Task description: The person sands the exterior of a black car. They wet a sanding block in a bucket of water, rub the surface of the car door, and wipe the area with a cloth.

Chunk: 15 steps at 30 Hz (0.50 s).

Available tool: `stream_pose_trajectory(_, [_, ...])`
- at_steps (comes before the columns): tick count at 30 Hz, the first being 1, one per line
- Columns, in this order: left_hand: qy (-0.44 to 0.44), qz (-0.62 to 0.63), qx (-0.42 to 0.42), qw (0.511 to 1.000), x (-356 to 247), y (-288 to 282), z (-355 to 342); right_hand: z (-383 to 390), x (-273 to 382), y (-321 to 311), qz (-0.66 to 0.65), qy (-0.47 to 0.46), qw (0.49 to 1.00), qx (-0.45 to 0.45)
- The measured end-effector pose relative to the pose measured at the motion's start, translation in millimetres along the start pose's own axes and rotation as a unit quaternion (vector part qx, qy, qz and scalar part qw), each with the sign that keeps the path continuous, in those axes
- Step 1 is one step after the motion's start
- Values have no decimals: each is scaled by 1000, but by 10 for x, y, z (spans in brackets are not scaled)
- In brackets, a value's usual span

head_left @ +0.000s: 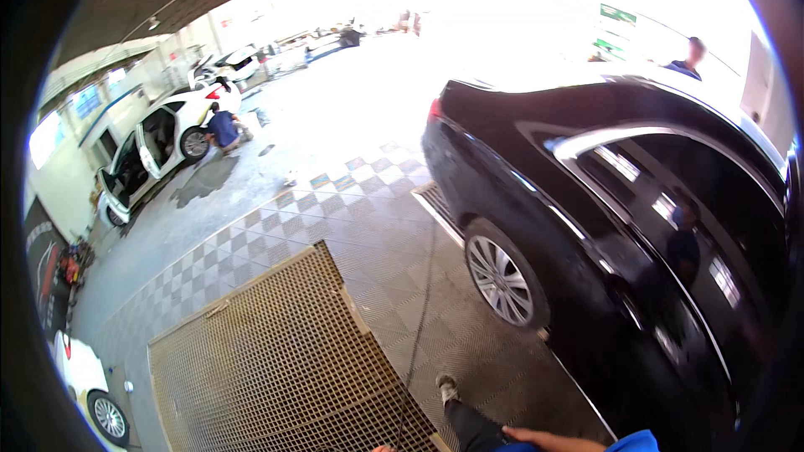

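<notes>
My right hand (521, 434) is low in the head view beside my dark trouser leg (467, 425), with its forearm coming in from the blue sleeve at the right. Its fingers are mostly hidden. Only a sliver of my left hand (383, 449) shows at the bottom edge, too little to read its grip. Close to it runs a thin dark hose (416, 339) along the floor; whether the hand touches it I cannot tell. A glossy black car (586, 285) fills the right side, its rear wheel (505, 279) near my shoe (447, 387).
A floor grate (276, 351) lies to my left, bordered by checkered tiles (251, 230). Farther off, a person (223, 127) crouches by a white car (172, 136) with open doors. Another white car (88, 385) stands lower left. A second person (690, 59) is beyond the black car.
</notes>
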<state>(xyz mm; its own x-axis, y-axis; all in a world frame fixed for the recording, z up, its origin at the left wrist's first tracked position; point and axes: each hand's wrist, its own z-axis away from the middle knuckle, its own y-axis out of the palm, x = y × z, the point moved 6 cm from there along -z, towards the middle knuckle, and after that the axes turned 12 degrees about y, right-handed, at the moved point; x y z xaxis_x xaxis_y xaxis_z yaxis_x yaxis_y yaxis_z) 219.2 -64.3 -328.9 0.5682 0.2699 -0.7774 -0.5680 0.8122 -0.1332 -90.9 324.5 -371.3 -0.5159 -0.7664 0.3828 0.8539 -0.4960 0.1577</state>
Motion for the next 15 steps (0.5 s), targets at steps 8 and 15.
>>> stream_pose_trajectory(8, [-119,98,-159,975,-2194,-669,-1223,-1435,3539,-440,534,7,841,-84])
stream_pose_trajectory(15, [-78,123,-165,975,-3782,-1439,-3543,-2018,7422,-604,345,-140,904,-208])
